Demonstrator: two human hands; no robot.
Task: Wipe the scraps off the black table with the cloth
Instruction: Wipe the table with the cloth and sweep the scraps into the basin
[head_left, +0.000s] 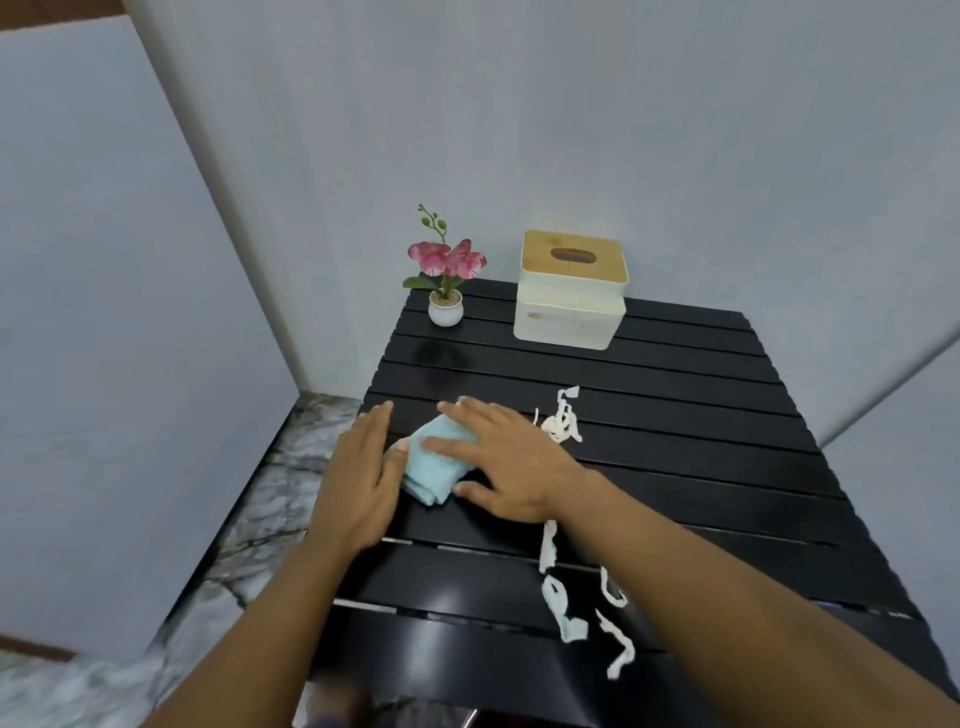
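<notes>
Folded pale-blue cloth (436, 460) lying on the left part of the black slatted table (701, 467), near its left edge. Right hand (511, 460) laid flat over the cloth's right half, fingers spread and reaching leftward across it, thumb down on the slat just beside the near fold; probably pressing to bunch the fabric under the palm for a firm sweep. Left hand (363, 483) flat against the cloth's left side, fingers extended toward the wall, thumb tip touching the fold; seemingly steadying or squaring the pad rather than gripping. No pinch or closed grasp visible on either side. White paper scraps (561, 421) in a small heap just right of the right hand, more strips (571, 597) scattered on the nearer slats beside the right forearm, none under the cloth yet. Wiping therefore judged barely begun, with every visible scrap on the tabletop. Potted orchid (445, 283) and tissue box (571, 291) parked along the far edge by the wall, well apart from the litter, likely out of a stroke's path. Gaps between slats a likely snag: thin strips could catch or drop through.
</notes>
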